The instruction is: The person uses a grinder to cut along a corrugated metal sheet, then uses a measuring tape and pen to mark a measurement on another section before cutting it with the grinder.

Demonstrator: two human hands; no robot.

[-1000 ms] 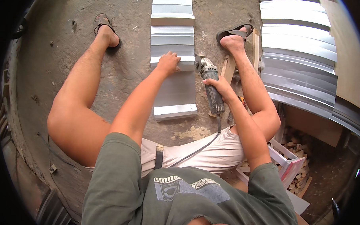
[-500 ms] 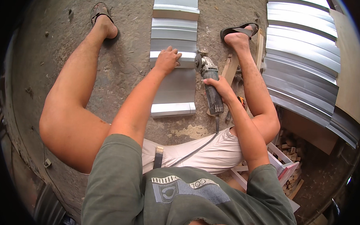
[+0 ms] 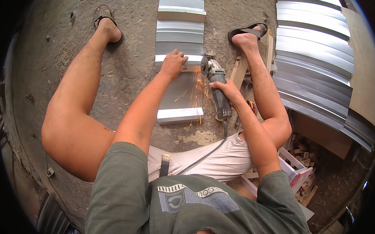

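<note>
Head view: right hand [image 3: 227, 90] clenches angle grinder [image 3: 216, 88]; left hand [image 3: 173, 63] presses metal sheet [image 3: 179, 94] flat.

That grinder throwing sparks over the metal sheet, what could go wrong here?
The left hand presses the corrugated metal sheet right beside the angle grinder disc, so a slip could cut the fingers. Sparks fly toward bare legs and sandalled feet. The right hand alone holds the grinder, so a kickback might be hard to control.

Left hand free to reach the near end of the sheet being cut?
Probably yes. The left hand presses flat on the corrugated metal sheet, gripping nothing. The near end lies bare between the legs, apart from sparks from the angle grinder in the right hand.
</note>
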